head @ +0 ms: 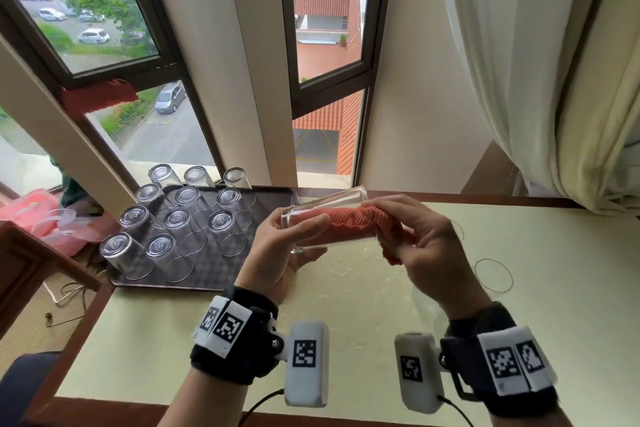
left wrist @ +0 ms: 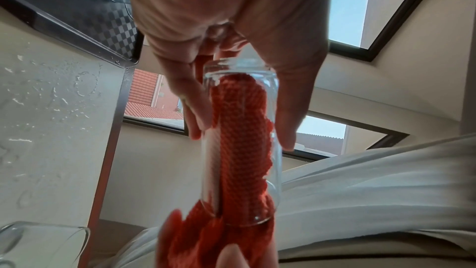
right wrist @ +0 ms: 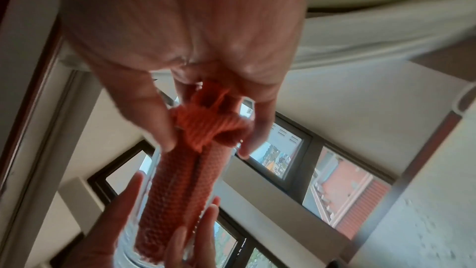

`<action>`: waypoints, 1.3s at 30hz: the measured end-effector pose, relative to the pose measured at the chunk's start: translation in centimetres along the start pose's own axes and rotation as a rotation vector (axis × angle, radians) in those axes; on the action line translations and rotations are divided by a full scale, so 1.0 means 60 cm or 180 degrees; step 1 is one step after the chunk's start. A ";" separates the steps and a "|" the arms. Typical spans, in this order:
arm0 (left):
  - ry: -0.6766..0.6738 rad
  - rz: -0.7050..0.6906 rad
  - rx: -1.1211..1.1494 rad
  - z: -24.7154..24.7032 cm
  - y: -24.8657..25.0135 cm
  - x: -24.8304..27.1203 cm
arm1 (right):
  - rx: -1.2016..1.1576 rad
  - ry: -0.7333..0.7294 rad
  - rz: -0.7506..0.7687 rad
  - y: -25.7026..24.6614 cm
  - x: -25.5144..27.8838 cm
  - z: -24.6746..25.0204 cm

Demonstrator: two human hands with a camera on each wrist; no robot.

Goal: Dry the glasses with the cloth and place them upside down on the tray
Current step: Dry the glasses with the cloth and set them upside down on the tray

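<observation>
cloth [head: 341, 226] partly inside glass [head: 322, 218] — upright glass [left wrist: 38, 244] cut off at edge

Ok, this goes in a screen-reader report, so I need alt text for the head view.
Two hands hold a clear glass sideways over a table: the left hand grips it while the right hand pushes an orange cloth inside. A dark tray of upside-down glasses sits at the left.

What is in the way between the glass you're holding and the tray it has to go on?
Nothing visible blocks the way. The glass is held sideways above the table, just right of the tray, with open air between. But the cloth is stuffed inside the glass, and upturned glasses already fill most of the tray.
</observation>
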State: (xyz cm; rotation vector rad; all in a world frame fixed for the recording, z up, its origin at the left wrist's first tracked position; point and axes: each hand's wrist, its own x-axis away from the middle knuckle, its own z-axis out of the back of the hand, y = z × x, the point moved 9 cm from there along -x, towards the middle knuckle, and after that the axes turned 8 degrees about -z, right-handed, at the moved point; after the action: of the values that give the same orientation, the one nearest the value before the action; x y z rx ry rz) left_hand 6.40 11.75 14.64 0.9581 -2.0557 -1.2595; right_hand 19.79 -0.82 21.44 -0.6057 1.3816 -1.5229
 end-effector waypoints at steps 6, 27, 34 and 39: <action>0.0117 -0.0012 -0.0078 0.009 0.004 0.000 | -0.0497 -0.0607 -0.0819 0.039 0.004 -0.025; -0.0045 -0.0950 -0.0658 0.004 0.038 0.021 | -0.1862 -0.0495 -0.1189 0.058 -0.019 -0.079; -0.0418 -0.0628 -0.0813 -0.003 0.042 0.015 | -0.1926 -0.0104 -0.0847 0.041 -0.031 -0.066; -0.0261 -0.0195 -0.0644 0.018 0.035 0.009 | -0.1011 -0.0189 -0.0420 0.013 -0.042 -0.075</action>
State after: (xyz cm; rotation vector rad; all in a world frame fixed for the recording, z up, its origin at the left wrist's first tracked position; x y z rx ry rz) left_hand 4.63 12.52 16.15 0.8950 -1.9271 -1.5293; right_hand 17.26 3.58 20.21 -0.9467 1.5764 -1.3839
